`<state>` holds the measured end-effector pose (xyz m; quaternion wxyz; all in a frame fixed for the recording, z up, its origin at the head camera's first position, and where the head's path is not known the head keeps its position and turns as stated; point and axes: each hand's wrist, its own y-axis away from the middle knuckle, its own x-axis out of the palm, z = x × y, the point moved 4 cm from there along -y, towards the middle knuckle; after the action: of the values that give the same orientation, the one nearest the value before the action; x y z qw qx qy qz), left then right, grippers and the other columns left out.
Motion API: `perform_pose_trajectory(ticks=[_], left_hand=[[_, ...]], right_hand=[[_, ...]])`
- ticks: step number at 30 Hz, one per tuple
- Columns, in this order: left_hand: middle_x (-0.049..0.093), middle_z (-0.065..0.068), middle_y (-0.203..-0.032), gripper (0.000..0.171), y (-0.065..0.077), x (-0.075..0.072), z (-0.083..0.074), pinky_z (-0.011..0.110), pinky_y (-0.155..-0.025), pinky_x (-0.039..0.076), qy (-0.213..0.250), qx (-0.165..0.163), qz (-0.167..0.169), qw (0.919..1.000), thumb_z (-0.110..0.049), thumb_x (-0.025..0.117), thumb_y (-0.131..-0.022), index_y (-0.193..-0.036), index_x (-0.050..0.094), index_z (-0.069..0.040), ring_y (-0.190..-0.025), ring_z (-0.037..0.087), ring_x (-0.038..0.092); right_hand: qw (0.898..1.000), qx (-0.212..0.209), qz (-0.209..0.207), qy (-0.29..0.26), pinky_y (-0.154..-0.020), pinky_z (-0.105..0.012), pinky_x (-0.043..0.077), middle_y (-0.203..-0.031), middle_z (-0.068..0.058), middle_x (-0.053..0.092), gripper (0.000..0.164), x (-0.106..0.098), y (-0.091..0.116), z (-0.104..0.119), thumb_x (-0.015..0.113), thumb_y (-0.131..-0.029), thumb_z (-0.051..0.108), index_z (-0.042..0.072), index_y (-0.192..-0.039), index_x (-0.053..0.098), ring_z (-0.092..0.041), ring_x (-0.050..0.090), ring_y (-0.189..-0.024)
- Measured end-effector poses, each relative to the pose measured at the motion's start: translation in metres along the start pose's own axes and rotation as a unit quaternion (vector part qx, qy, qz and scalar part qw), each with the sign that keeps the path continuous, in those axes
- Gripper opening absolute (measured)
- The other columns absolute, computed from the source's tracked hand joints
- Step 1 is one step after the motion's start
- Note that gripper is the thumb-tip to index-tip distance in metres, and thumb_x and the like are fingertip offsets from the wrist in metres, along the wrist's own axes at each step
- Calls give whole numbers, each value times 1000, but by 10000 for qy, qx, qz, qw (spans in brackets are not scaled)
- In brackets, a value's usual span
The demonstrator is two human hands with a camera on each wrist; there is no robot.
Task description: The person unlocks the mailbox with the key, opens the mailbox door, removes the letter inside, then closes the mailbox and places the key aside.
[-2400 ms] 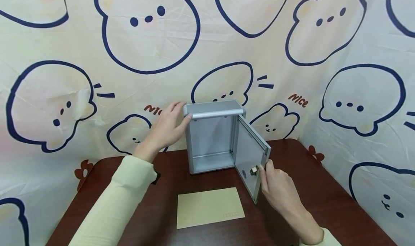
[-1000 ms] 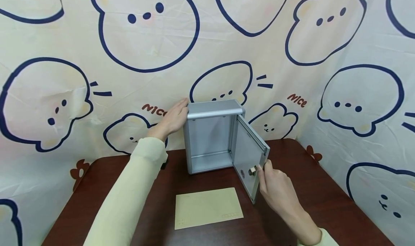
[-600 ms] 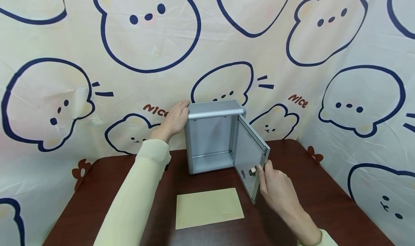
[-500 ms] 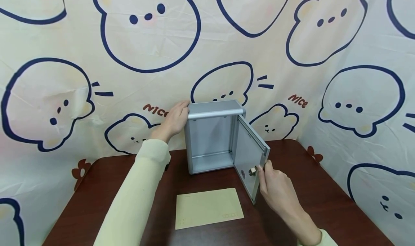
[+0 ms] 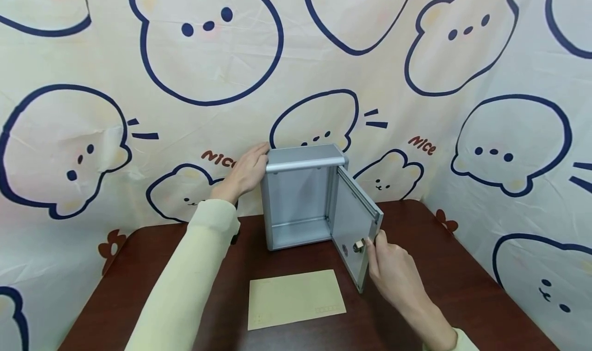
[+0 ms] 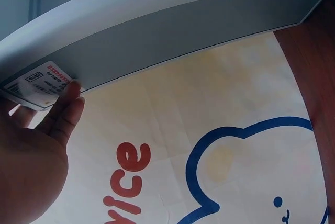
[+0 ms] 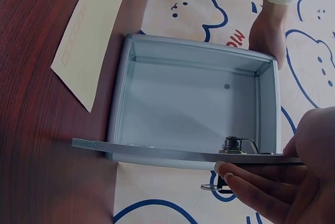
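A small silver metal lockbox (image 5: 302, 197) stands upright on the table, its hinged door (image 5: 353, 222) swung out to the right. My right hand (image 5: 398, 271) holds the door's free edge, thumb on the inner face and fingers on the outer face. A lock cylinder (image 7: 233, 144) with a cam sits on the door's inner side. On the outer side, a key ring (image 7: 210, 187) hangs near my fingers. My left hand (image 5: 245, 171) rests against the box's upper left side, fingertips beside a white printed label (image 6: 39, 84).
A pale yellow envelope (image 5: 296, 300) lies flat on the dark red-brown table (image 5: 444, 294), in front of the box. Behind and at the sides hangs a cream cloth (image 5: 324, 68) with cartoon animal outlines, close to the box's back.
My left hand has shifted from the box's top left corner, where the thumb lay over the front edge, to its left side. My right hand and the door look unmoved.
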<state>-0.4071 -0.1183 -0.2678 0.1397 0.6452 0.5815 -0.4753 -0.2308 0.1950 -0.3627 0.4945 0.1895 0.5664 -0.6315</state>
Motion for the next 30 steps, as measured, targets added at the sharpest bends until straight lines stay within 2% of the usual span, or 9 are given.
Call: perform_pose_trajectory(ticks=[7, 11, 20, 30], left_hand=[[25, 8, -169, 59, 1, -3, -4, 42, -127, 16, -23, 177, 143, 9997, -28, 24, -107, -161, 30, -5, -156, 26, 19], [25, 8, -169, 59, 2, -2, -4, 43, -127, 16, -38, 147, 169, 9997, -28, 25, -107, -161, 31, -6, -157, 26, 19], [20, 5, -171, 59, 5, 4, 3, 43, -128, 14, 384, 25, 160, 9991, -31, 22, -107, -163, 27, -10, -157, 23, 15], [19, 3, -171, 60, 4, 5, 7, 44, -128, 13, 534, 8, 211, 9983, -33, 21, -107, -164, 26, -13, -157, 22, 14]], right_hand=[[10000, -29, -94, 14, -41, -28, 29, -56, 3, 35, 24, -3, 0, 2, 50, -108, 17, 3, -88, 49, -12, 35, -45], [10000, -21, -77, 9, -42, -28, 29, -56, 3, 35, 24, -2, 0, 1, 50, -108, 17, 3, -88, 48, -12, 35, -46], [10000, 23, -25, -19, -41, -28, 29, -56, 3, 36, 24, 1, 0, 0, 49, -108, 18, 2, -90, 49, -12, 36, -46], [10000, 19, -34, -13, -41, -27, 29, -56, 3, 36, 23, 0, 1, 1, 49, -108, 18, 2, -91, 50, -11, 35, -46]])
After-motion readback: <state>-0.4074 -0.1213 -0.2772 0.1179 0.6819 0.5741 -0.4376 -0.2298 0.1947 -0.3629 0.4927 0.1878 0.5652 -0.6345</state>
